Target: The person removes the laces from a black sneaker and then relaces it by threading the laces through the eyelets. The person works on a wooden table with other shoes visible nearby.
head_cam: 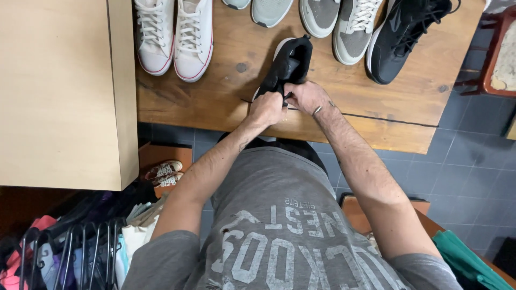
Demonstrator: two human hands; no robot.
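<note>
Left hand (267, 109) is closed, knuckles up, gripping the heel end of a black shoe (286, 67). Right hand (305, 96) is right beside it, touching, fingers curled & pinching at the same heel/collar area; a dark band shows on one finger. What exactly sits between the fingertips can't be told, too small.

Black shoe lies on a wooden table (226, 102), near its front edge, toe pointing away from the person. Upper looks matte, soft fabric w/ a smooth panel; pale sole rim shows along its left side.

Table: warm brown planks, knots & a dark crack running along the front board.

Further out, at the back of the table: a pair of white canvas sneakers (173, 35) w/ white laces & thin red sole stripe, to the left; grey mesh-and-suede sneakers (344, 21), centre-right; a bigger black lace-up trainer (406, 35), far right. Left of the table, a pale smooth laminate cabinet (64, 91). Floor is grey-blue square tile (467, 161).
</note>
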